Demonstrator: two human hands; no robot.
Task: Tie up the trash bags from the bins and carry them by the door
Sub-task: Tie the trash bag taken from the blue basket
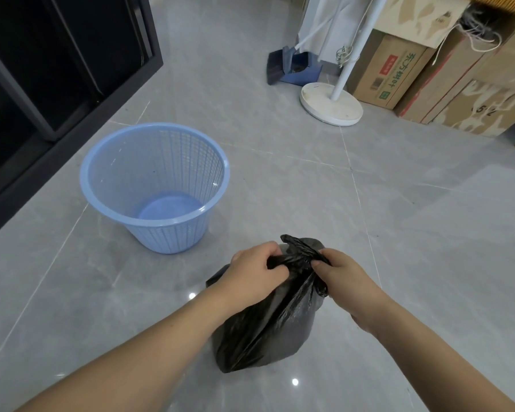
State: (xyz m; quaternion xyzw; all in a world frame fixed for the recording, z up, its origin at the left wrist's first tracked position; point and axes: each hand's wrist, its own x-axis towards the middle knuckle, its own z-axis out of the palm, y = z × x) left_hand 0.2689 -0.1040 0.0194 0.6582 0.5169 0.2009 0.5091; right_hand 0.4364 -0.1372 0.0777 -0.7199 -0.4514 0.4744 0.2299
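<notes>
Grey glossy tile floor with a couple of light glares on it. Far right there's a stack of cardboard boxes, one with green Chinese print. A white pole on a round white base stands just in front of them, and a blue dustpan and broom sits near it. Dark cabinet runs along the left.

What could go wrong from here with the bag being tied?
1. Both hands, left and right, pinch the gathered neck of the black bag; the thin plastic looks stretched and might tear if pulled hard.
2. The knot may be unfinished, so it could slip once lifted.
3. The empty blue bin stands close by and might get knocked when carrying the bag off.
</notes>
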